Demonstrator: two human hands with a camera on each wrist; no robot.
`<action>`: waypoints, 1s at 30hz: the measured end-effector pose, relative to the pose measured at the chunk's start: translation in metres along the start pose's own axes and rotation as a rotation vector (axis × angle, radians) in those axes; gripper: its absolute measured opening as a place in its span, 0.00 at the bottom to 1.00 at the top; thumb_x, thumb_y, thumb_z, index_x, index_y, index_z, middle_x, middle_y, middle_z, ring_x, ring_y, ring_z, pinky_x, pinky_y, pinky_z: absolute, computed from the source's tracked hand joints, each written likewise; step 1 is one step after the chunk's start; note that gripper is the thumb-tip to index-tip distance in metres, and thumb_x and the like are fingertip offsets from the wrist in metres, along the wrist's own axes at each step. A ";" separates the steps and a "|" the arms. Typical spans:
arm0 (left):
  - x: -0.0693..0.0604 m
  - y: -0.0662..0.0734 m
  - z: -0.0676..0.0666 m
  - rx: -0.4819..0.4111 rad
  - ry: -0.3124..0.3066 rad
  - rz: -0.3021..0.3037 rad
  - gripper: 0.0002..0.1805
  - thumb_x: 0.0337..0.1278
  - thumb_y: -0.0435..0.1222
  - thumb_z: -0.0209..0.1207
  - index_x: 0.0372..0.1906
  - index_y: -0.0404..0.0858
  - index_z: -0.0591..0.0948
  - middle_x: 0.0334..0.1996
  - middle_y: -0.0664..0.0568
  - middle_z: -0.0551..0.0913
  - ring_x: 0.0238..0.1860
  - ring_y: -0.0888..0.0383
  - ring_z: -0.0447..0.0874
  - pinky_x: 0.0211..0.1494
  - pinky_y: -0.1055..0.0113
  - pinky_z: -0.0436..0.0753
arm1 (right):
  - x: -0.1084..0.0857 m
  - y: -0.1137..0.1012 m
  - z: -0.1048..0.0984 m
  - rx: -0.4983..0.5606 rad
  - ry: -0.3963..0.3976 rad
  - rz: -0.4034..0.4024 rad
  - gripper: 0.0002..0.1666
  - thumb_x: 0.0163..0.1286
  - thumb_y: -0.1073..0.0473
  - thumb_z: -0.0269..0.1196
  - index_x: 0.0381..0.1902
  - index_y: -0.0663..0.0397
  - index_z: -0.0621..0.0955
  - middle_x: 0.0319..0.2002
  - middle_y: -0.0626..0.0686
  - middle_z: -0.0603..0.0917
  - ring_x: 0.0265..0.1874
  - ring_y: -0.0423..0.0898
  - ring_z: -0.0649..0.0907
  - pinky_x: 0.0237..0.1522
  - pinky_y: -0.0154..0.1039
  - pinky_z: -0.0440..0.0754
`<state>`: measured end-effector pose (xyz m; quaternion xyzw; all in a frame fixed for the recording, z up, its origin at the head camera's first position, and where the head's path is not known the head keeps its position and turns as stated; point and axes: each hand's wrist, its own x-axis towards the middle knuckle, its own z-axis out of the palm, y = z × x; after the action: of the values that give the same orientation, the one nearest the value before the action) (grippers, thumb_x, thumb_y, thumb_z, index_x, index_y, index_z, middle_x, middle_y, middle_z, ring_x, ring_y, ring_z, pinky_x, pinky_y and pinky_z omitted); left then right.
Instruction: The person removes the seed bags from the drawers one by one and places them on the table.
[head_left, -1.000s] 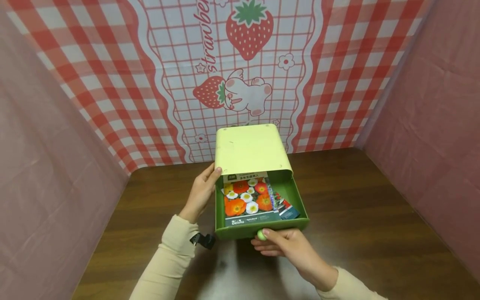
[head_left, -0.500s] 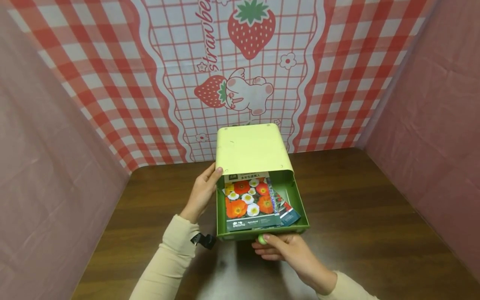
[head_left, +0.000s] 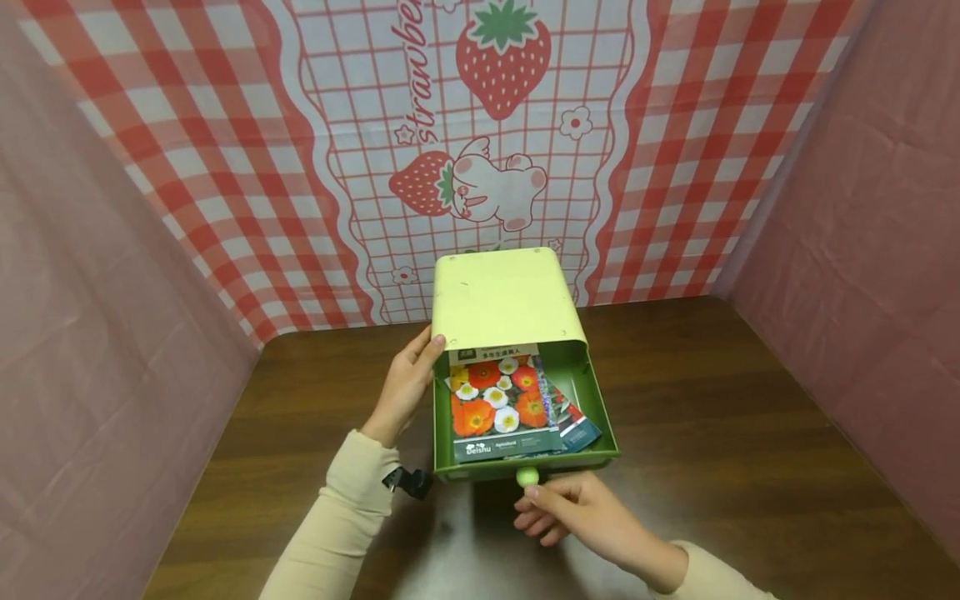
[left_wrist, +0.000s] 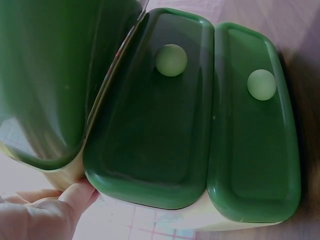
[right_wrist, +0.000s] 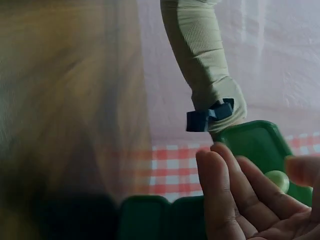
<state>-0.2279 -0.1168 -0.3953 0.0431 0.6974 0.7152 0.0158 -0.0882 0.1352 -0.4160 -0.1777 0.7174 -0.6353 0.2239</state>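
Observation:
A pale yellow-green cabinet (head_left: 506, 296) has its top green drawer (head_left: 592, 400) pulled out. Inside lie a flower-printed packet (head_left: 498, 404) and, partly beneath it, another packet (head_left: 579, 429). My left hand (head_left: 401, 387) rests against the cabinet's left side, thumb at the front edge; the left wrist view shows this hand (left_wrist: 45, 212) beside the casing, near two closed lower drawers (left_wrist: 150, 135) with round knobs. My right hand (head_left: 592, 517) is just below the light green knob (head_left: 527, 476), fingers loosely bent; in the right wrist view the hand (right_wrist: 255, 205) has its fingers apart near the knob (right_wrist: 278, 181).
The cabinet stands on a dark wooden table (head_left: 697, 400), near a red-and-white checked strawberry cloth (head_left: 690, 142) behind it. Pink cloth hangs at the left (head_left: 97, 317) and right (head_left: 855, 233). A dark band (head_left: 406, 482) is around my left wrist.
The drawer front has tilted down slightly and the packets have shifted a little towards it. My right hand has let go of the knob and moved slightly down and right. My left hand stays put.

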 end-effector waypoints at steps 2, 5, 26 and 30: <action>0.000 -0.001 0.000 0.006 0.010 0.000 0.31 0.71 0.47 0.53 0.74 0.42 0.64 0.42 0.48 0.83 0.22 0.70 0.69 0.35 0.77 0.76 | -0.004 -0.003 -0.002 -0.055 -0.029 -0.054 0.20 0.77 0.58 0.53 0.42 0.72 0.84 0.36 0.66 0.88 0.30 0.38 0.87 0.34 0.43 0.89; 0.001 -0.001 0.000 0.016 0.019 -0.002 0.30 0.71 0.47 0.53 0.73 0.43 0.65 0.26 0.59 0.73 0.16 0.68 0.58 0.28 0.75 0.69 | -0.010 -0.013 -0.006 -0.115 -0.048 -0.119 0.15 0.75 0.59 0.56 0.37 0.65 0.85 0.32 0.62 0.88 0.28 0.36 0.86 0.32 0.42 0.89; 0.000 0.001 0.000 0.057 0.018 -0.001 0.31 0.72 0.48 0.52 0.74 0.42 0.63 0.25 0.54 0.70 0.15 0.69 0.56 0.24 0.75 0.63 | 0.024 -0.094 -0.066 -0.447 0.294 -0.332 0.07 0.70 0.60 0.62 0.39 0.57 0.85 0.34 0.53 0.87 0.32 0.47 0.87 0.38 0.37 0.88; 0.000 0.000 0.000 0.058 0.014 0.002 0.32 0.72 0.49 0.52 0.74 0.42 0.63 0.45 0.51 0.79 0.16 0.69 0.58 0.28 0.76 0.69 | 0.040 -0.090 -0.074 -0.537 0.287 -0.245 0.12 0.71 0.56 0.62 0.46 0.55 0.85 0.42 0.54 0.88 0.37 0.49 0.85 0.42 0.34 0.86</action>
<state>-0.2279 -0.1172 -0.3950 0.0392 0.7179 0.6950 0.0089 -0.1651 0.1630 -0.3236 -0.2240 0.8569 -0.4640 -0.0127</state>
